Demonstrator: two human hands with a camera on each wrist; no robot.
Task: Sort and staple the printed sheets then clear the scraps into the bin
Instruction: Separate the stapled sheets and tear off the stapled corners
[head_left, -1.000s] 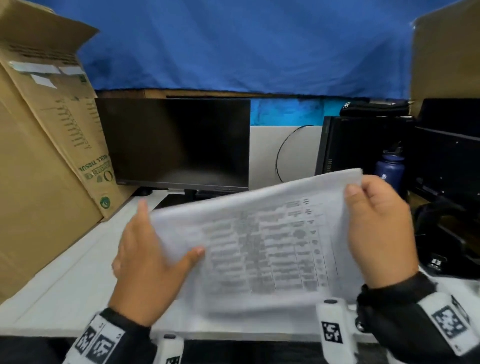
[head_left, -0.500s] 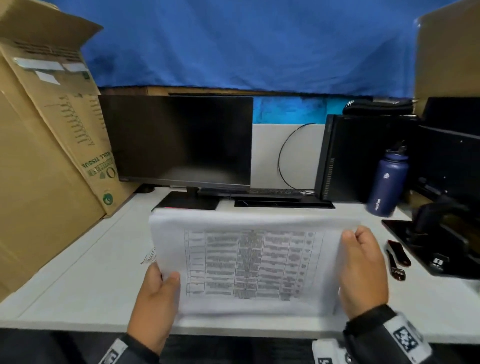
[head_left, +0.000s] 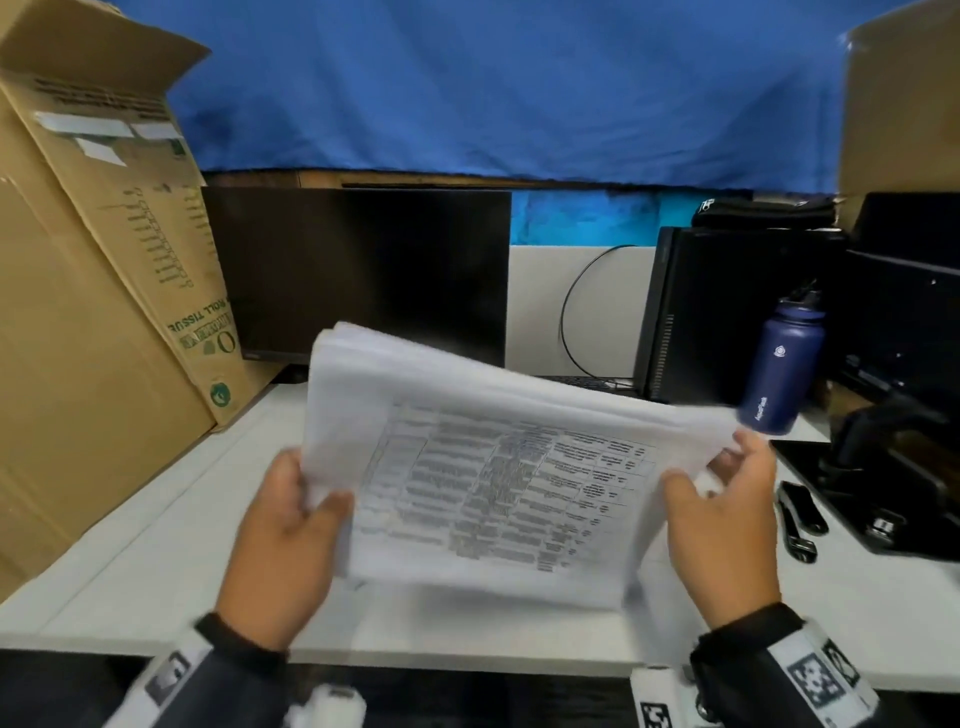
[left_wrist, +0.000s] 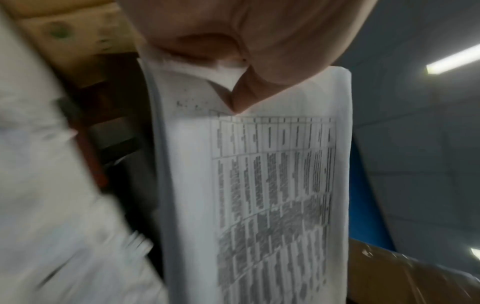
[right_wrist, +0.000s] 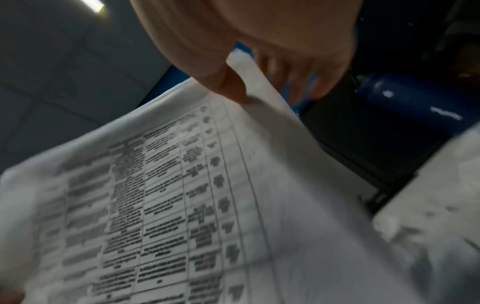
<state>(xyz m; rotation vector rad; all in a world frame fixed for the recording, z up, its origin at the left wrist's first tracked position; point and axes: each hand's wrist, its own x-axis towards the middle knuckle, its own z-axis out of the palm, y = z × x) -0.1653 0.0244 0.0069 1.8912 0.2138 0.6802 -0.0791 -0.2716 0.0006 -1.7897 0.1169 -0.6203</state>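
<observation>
We hold the stack of white printed sheets with a grey table on the top page (head_left: 498, 483) in the air above the near edge of the white worktop (head_left: 156, 566), clear of its surface. Our left hand (head_left: 283, 540) pinches the stack's left short edge, thumb on the top page and fingers behind. Our right hand (head_left: 727, 530) is at the right short edge, thumb on the top page, fingers curled loosely behind; the right wrist view is blurred, so we judge this grip lighter.

Key relation: the stack's long axis runs left to right between the two hands and is tilted, its far left corner raised, its right end lower. The sheet edges look fanned at the far edge, not yet squared. Judgement: sorting step, stapling not started. We cannot pick out a stapler or bin; small dark objects (head_left: 797, 519) lie near the right edge, beside a navy metal bottle (head_left: 782, 374).
</observation>
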